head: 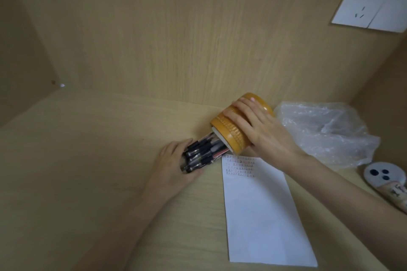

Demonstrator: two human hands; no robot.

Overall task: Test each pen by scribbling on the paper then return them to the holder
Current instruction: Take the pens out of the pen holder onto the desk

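Tipping toward the left hand [174, 166], the yellow holder [236, 126] lay gripped by the right hand [262, 126], its mouth down-left. Pens [201, 154] spilled along that axis into the left palm, fingers cupped around them, just beside the paper [259, 211].

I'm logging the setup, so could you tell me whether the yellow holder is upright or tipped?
Tipped: the yellow holder lies sideways under the right hand, mouth toward the left hand, pens spilling out.
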